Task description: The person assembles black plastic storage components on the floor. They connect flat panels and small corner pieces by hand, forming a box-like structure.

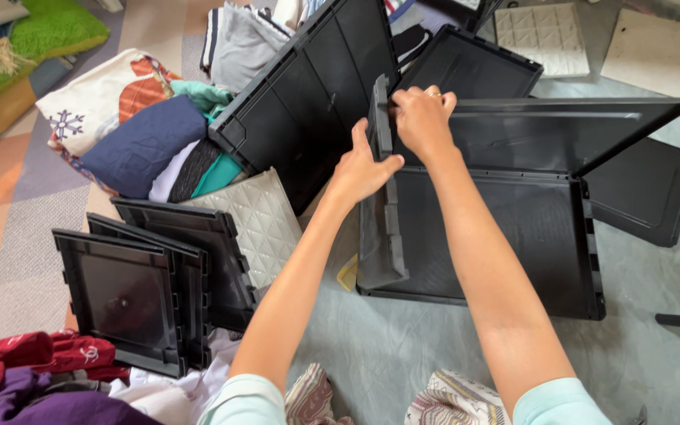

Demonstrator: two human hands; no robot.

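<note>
Your right hand [423,118] is clamped over the top edge of an upright black side panel [383,197], fingers curled over its upper end, at about 12 o'clock from your body. Your left hand [360,169] presses flat against the outer face of that same panel, thumb spread from the fingers and not closed around anything, just at 7 o'clock of the right hand. The panel stands on the left edge of a black crate base [505,236] lying on the grey floor [403,354]. A second long panel [560,130] rises along the base's far edge, at 1 o'clock. Another black crate piece [308,102] leans at 11 o'clock, beside a heap of folded clothes [147,142]. At 9 o'clock a stack of smaller black end panels [143,291] lies near a quilted grey pad [265,224]. Red and purple garments [25,378] sit at 8 o'clock, close to your left elbow.
</note>
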